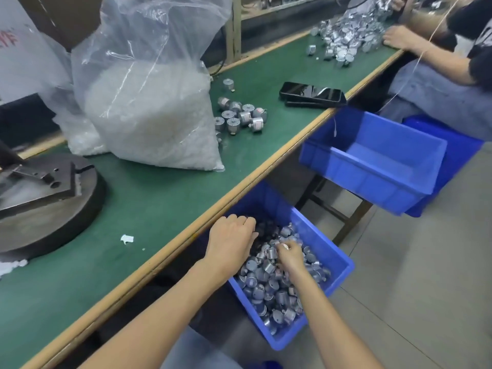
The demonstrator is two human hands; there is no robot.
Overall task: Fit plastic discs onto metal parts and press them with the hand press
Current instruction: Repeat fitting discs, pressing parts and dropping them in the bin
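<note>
Digging through metal parts [269, 286] in blue bin [286, 340]: right hand [290, 253] pinching one, left hand [231, 237] fingers buried, grip unclear; parts look dense, slick, best held across body

Both hands in the blue bin [345, 265] of metal parts [266, 291]. My left hand [231, 238] sits at the bin's far corner, fingertips hidden; my right hand [290, 255], mid-bin, curls its fingers round a part on top.

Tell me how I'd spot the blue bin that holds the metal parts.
Find the long green table; blue bins sit below its wooden front edge. The nearer bin is heaped with silver metal parts, left hand and right hand reaching in, while the farther bin looks empty.
</note>
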